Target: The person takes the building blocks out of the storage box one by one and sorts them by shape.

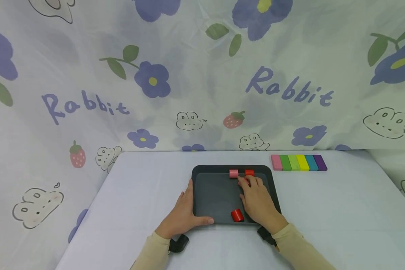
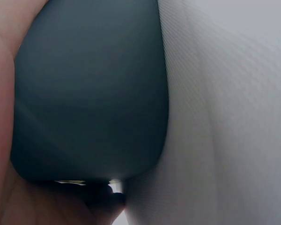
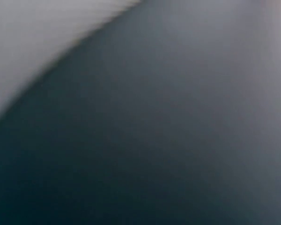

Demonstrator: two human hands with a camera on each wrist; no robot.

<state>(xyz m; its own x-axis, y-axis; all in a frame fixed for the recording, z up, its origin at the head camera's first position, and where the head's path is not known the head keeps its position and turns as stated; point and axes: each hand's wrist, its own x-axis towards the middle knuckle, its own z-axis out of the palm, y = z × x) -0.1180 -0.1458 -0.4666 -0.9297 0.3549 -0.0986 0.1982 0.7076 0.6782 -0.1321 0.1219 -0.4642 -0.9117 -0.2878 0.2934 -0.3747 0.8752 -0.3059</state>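
left hand [image 1: 182,216] bracing the tray [image 1: 209,195], right hand [image 1: 259,199] pinching a half-hidden block [image 1: 243,181]

the right hand is curling its fingertips over the half-hidden block, apparently grasping it; the fingers are covering most of the block, and the right wrist view is showing only a dark blur. the left hand is not clenching: its straight fingers are pressing along the tray's left side while its thumb is lying along the near rim. spanning the corner like this is probably keeping the tray from sliding.

inside the tray, a pink block [image 1: 234,173] and a red block [image 1: 249,172] are standing apart by the far wall, just beyond the right fingertips. a tilted block [image 1: 237,215], also red, is lying askew by the near rim, between the hands. the raised rim is likely serving to contain them all.

beyond the tray, to its right, a row [image 1: 302,162] of six coloured pieces is sitting on the table [image 1: 324,202], edges lining up neatly, perhaps for easy picking by colour.

behind, a cloth [image 1: 195,86] is hanging as a backdrop, twice carrying the word "rabbit" in purple lettering. no brand or label is showing legibly on the tray or blocks.
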